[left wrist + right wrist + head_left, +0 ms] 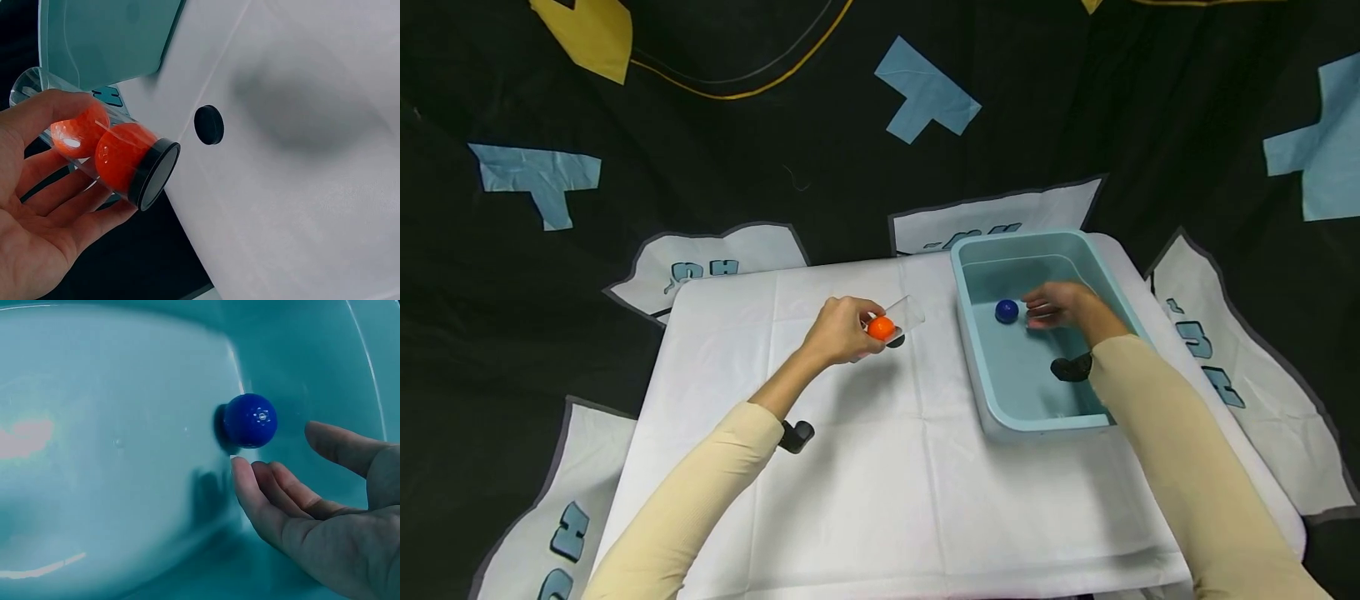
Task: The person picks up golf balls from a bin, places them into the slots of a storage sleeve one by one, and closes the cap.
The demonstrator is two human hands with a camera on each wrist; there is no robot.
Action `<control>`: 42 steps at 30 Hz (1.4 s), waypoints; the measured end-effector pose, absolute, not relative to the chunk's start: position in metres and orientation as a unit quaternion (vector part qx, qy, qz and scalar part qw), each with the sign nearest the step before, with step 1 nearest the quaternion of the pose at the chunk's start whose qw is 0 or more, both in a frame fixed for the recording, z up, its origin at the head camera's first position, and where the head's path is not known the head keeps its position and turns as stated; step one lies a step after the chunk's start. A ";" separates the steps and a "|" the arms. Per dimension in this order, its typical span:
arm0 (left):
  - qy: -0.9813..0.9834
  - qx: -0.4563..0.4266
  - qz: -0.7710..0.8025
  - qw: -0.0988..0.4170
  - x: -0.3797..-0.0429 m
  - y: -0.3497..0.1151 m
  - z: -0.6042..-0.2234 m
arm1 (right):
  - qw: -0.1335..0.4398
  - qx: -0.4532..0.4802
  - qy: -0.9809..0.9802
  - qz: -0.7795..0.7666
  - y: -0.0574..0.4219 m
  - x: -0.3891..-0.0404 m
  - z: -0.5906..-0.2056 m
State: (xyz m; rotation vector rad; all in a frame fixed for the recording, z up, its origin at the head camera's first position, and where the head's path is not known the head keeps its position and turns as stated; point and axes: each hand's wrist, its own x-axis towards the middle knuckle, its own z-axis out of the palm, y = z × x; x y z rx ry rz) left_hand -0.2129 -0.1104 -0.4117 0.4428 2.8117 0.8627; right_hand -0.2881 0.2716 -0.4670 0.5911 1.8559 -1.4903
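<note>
Nothing sits in the right hand [334, 531] yet — its thumb stands well apart from its fingers, leaving a gap big enough for a ball. Just past the fingertips is the blue ball [250, 420], near the first finger but, it seems, not touching it. It rests on the floor of the blue-green bin [1037, 429], close to the wall. To grab it well, the hand should slide a bit more toward the ball, so the thumb goes on one side and the fingers on the other, then squeeze softly. A poke with one fingertip could make it roll off, since it is round and looks slick. Farther over, the left hand [47, 212] pinches a clear tube [910, 311] with two orange balls [124, 156] inside, down by the black cap [157, 175] on one end. Its other end points toward the bin and looks uncapped, so that end should stay tipped up — or the balls may roll out. Near the tube, a black lid [209, 124] lies on the white cloth [850, 517].
</note>
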 end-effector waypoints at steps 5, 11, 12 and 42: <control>0.941 0.151 0.292 0.083 -0.213 -0.110 -0.409 | 0.338 0.235 0.701 -0.582 0.268 -0.292 -0.474; 0.941 0.162 0.286 0.078 -0.215 -0.109 -0.405 | 0.351 0.242 0.683 -0.594 0.270 -0.290 -0.482; 0.941 0.162 0.285 0.077 -0.215 -0.109 -0.404 | 0.351 0.247 0.680 -0.595 0.269 -0.290 -0.482; 0.938 0.165 0.293 0.082 -0.214 -0.101 -0.411 | 0.306 0.302 0.686 -0.587 0.249 -0.303 -0.491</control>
